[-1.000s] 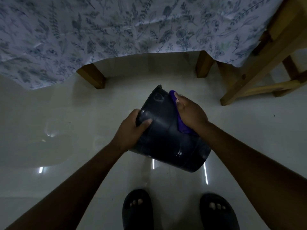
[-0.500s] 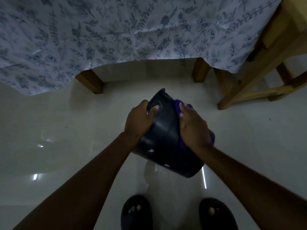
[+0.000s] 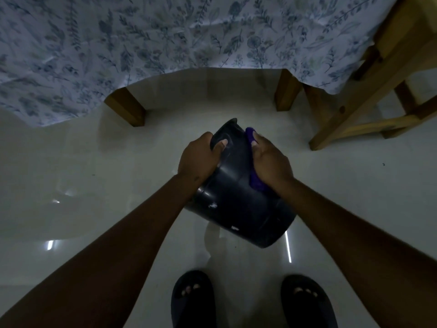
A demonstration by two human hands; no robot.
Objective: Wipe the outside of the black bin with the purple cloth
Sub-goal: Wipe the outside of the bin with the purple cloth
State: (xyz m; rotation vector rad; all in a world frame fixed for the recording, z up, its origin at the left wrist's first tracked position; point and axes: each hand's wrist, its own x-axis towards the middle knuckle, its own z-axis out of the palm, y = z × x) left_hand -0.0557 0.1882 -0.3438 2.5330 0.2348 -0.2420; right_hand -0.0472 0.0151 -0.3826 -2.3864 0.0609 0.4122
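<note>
The black bin (image 3: pixel 238 200) hangs tilted above the floor, its rim pointing away from me and its base toward my feet. My left hand (image 3: pixel 198 157) grips the bin's rim on the left, thumb on the outer wall. My right hand (image 3: pixel 269 162) presses the purple cloth (image 3: pixel 256 183) flat against the bin's right outer side. A bit of the cloth also sticks out past my fingertips near the rim. Most of the cloth is hidden under my palm.
A table with a floral cloth (image 3: pixel 165 39) stands ahead, with two wooden legs (image 3: pixel 127 110) on the glossy pale floor (image 3: pixel 94 185). A wooden stool frame (image 3: pixel 359 107) is at the right. My feet in dark slippers (image 3: pixel 194 299) are below the bin.
My left hand has shifted from the bin's side wall up to its rim. My right hand with the cloth slid down the wall, then back up toward the rim.
</note>
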